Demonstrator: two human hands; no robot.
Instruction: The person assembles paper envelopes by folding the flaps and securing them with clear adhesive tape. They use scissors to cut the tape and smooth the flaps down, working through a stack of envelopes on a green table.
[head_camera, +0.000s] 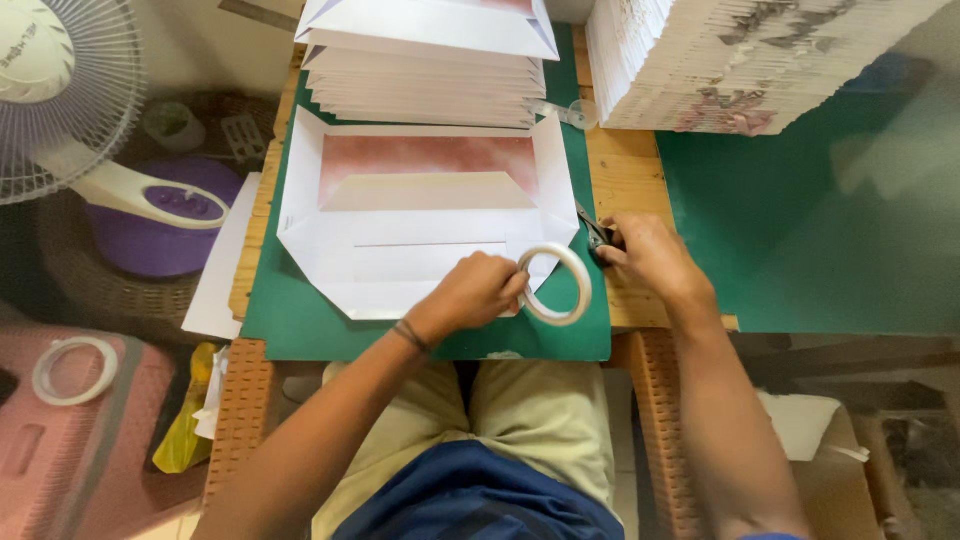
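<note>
Tape roll (556, 285) at lower centre is pinched in the left hand (478, 293), over folded white paper (420, 225); right hand (650, 255) just beside it grips small scissors (594, 232).

A single head-worn camera looks steeply down from above and close in onto the surface (625, 180) before the seated person. Its far edge lies toward the top of the frame, the person's lap at the bottom, and the floor shows on both sides. No second view shares the scene.
</note>
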